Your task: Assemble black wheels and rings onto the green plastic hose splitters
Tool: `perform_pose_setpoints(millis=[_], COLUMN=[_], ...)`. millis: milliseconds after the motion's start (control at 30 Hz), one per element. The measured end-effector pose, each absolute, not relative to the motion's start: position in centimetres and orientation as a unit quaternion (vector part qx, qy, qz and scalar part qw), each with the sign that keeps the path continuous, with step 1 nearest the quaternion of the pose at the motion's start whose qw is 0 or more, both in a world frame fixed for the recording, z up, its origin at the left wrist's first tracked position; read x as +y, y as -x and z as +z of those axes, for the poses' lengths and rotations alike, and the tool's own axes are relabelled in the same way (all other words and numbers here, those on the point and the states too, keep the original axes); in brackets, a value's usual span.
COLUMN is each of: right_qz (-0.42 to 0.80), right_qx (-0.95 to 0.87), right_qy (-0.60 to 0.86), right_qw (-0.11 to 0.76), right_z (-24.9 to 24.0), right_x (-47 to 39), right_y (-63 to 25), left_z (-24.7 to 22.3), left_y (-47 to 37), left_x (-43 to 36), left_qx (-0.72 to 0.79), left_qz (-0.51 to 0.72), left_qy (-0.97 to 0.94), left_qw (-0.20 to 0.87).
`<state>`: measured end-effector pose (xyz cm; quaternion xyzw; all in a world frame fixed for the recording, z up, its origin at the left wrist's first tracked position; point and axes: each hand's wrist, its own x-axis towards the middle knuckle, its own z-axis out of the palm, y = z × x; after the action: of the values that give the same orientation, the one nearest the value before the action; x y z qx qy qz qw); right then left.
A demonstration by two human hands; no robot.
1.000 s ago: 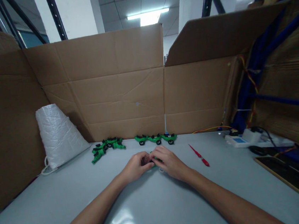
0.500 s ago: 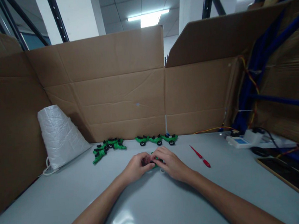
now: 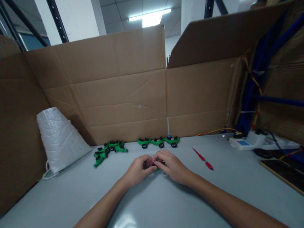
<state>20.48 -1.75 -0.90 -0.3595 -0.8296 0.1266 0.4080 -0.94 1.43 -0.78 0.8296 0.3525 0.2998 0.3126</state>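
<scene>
My left hand [image 3: 139, 170] and my right hand [image 3: 171, 165] meet over the middle of the table, fingertips close together. Between them they grip a small green toy car [image 3: 160, 161], most of it covered by the fingers. A small pale ring-like piece [image 3: 164, 174] shows just under my right hand. Beyond the hands stands a row of three green toy cars [image 3: 158, 142] with black wheels. Farther left lies a cluster of several green toy pieces [image 3: 110, 148], some with black wheels. To the right of my right hand rests a red screwdriver [image 3: 202, 158].
A white padded bag [image 3: 61, 140] leans against the cardboard wall [image 3: 123, 99] at the left. On the right are a white power strip [image 3: 242, 143] with cables, a blue metal frame [image 3: 250, 96] and a dark board [image 3: 294, 178]. The grey tabletop [image 3: 76, 198] spans below.
The view has shifted very slightly. Both hands stay together on the green toy car, with only tiny finger movement.
</scene>
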Motion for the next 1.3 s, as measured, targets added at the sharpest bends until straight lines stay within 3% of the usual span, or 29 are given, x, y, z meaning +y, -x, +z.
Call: perform_pose_setpoints(millis=[700, 1300], right_qz=[0.109, 0.196], right_qx=[-0.846, -0.792], right_qy=[0.35, 0.393], right_qw=[0.386, 0.423], right_z=[-0.6, -1.1], right_x=[-1.6, -0.8], right_y=[-20.9, -20.1], left_z=[-0.7, 0.1], left_y=[1.0, 0.9], left_x=[1.4, 1.0], left_qx=[0.359, 0.341], left_qz=[0.284, 0.274], left_qy=[-0.843, -0.852], left_qw=[0.283, 0.286])
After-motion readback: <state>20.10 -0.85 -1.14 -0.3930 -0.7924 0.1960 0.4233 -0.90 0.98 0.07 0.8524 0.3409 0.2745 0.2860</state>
